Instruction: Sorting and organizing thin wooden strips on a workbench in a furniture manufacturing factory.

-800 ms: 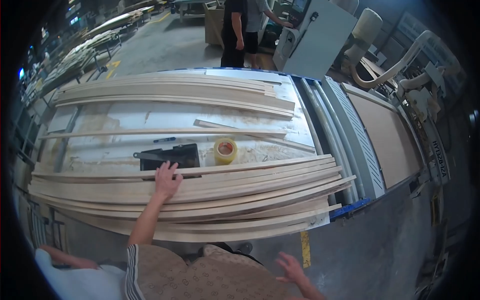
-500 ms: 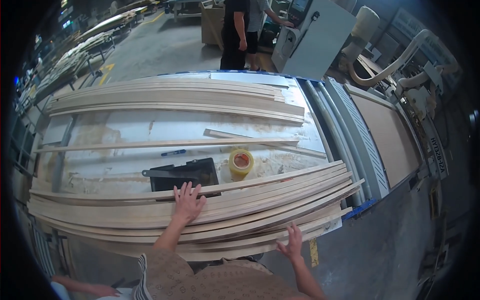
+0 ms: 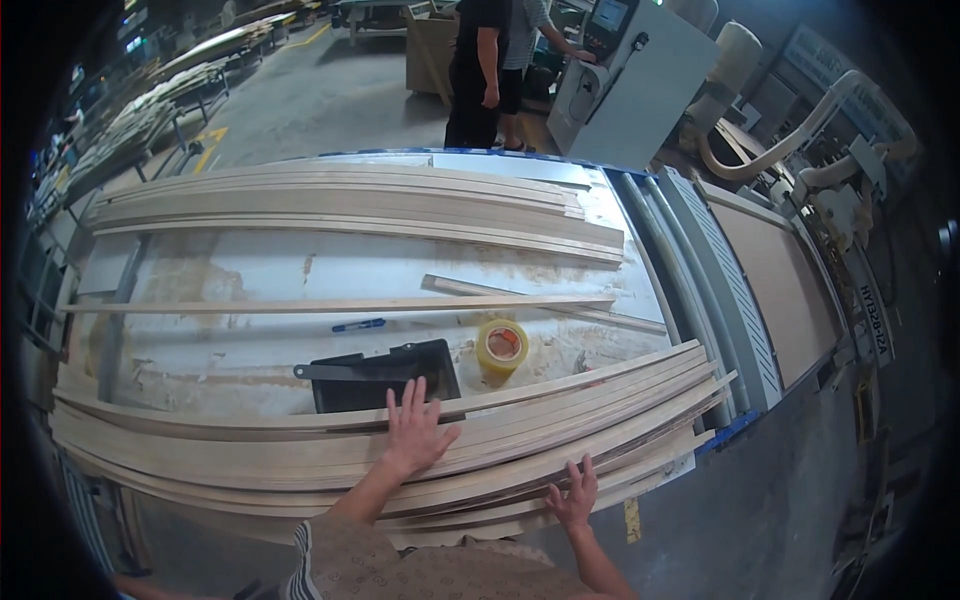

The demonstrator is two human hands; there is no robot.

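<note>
In a workshop, a white-topped worktable [image 3: 220, 262] carries pale wooden strips [image 3: 250, 456] stacked along its near edge. A person's left hand [image 3: 416, 438] lies over them, fingers spread; the right hand [image 3: 573, 498], fingers also apart, is at their near side, contact unclear. Just beyond sit a black tray [image 3: 436, 372], a yellowish tape roll [image 3: 491, 366] and a blue pen [image 3: 358, 325]. Farther off, two people [image 3: 478, 75] stand beside a control cabinet [image 3: 640, 100].

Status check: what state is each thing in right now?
Near strips: stacked, ends uneven
Left hand: open, spread over near strips
Right hand: open, at near strips' edge
Far strips: stacked
Black tray: open-topped, partly covered
Tape roll: lying flat
Pen: lying flat
Machine screen: lit
</note>
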